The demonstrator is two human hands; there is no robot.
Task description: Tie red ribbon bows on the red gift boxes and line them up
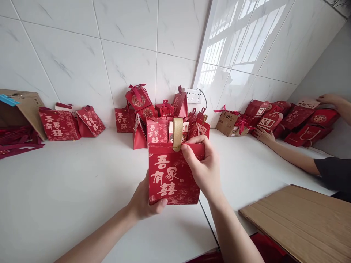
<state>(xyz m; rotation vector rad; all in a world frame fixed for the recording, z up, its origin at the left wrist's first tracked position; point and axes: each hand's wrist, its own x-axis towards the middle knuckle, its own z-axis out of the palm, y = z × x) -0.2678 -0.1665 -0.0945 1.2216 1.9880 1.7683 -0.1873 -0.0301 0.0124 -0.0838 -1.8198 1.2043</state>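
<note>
A red gift box (175,175) with pale Chinese characters and a gold ribbon loop (177,133) at its top is held up in front of me, above the white table. My left hand (146,201) grips its lower left corner, thumb across the front and fingers behind. With my right hand (204,164) I pinch the top edge just right of the loop, thumb in front. Behind it, several finished red gift boxes (141,98) stand against the wall, partly hidden by the held box.
Left are two more red boxes (59,124) and a cardboard box (23,106) with dark red ribbons. To the right lie a small carton (229,123), piled red boxes (297,118) touched by another person's hands (264,136), and a cardboard sheet (304,219). A power strip (192,95) is by the wall.
</note>
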